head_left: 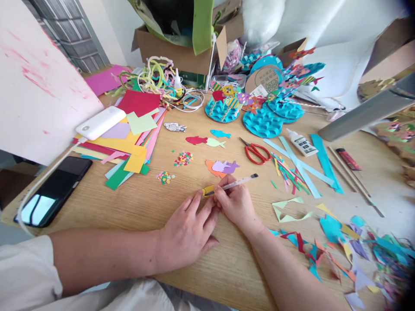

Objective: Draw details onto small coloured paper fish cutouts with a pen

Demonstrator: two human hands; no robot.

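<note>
My right hand (238, 203) grips a pen (241, 181) with a clear barrel and a dark end, slanting up to the right. Its tip is over a small yellow paper shape (208, 189) on the table, partly hidden by my fingers. My left hand (191, 229) lies flat, fingertips resting at the yellow paper's near edge. Just beyond are orange and purple paper fish (223, 166). Farther back lie a red fish (196, 140), a pale green fish (216, 143), a blue fish (220, 134) and a patterned fish (175, 127).
Red-handled scissors (257, 153), paper strips (292, 175) and a glue bottle (302, 142) lie right; paper scraps (343, 242) are nearer. Left are confetti piles (183, 158), coloured paper (136, 162), a power bank (100, 122) and a phone (53, 190). Blue bumpy bases (262, 123) stand behind.
</note>
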